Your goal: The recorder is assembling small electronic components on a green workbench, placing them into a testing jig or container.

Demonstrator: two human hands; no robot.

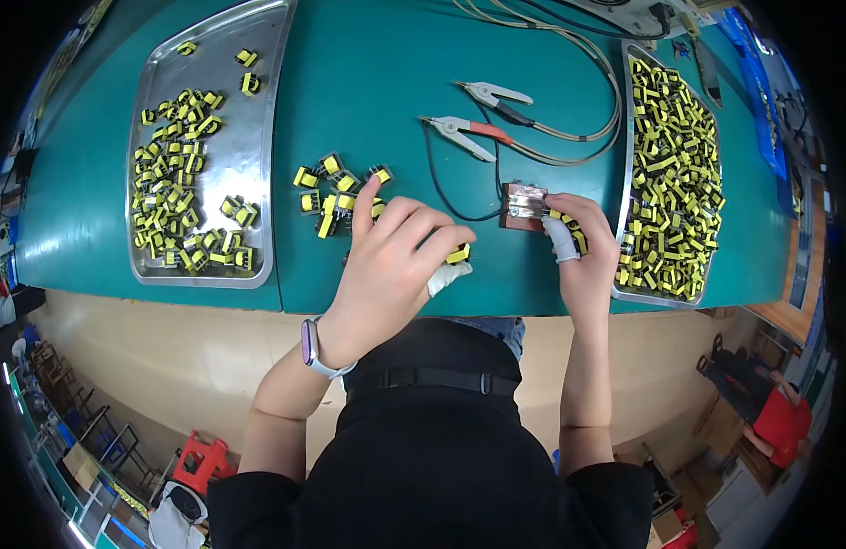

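My left hand point(391, 261) is pinched on a small yellow-wrapped transformer point(458, 254) between thumb and forefinger, with a white covering on the thumb. Its other fingers spread over a loose group of similar transformers point(328, 203) on the table. On the right, my right hand point(586, 252), with a pale cover on one digit, closes around a few more yellow transformers point(578, 240). Its fingertips reach the right edge of a small brown block with metal plates point(525, 206). Whether a transformer touches the plates is hidden by the fingers.
Two clip leads, one with a red grip point(469, 127) and one with a black grip point(501, 99), lie beyond the block. A metal tray point(269, 183) with scattered transformers stands left; a fuller tray point(627, 183) stands right. A person in red point(781, 421) is at the lower right.
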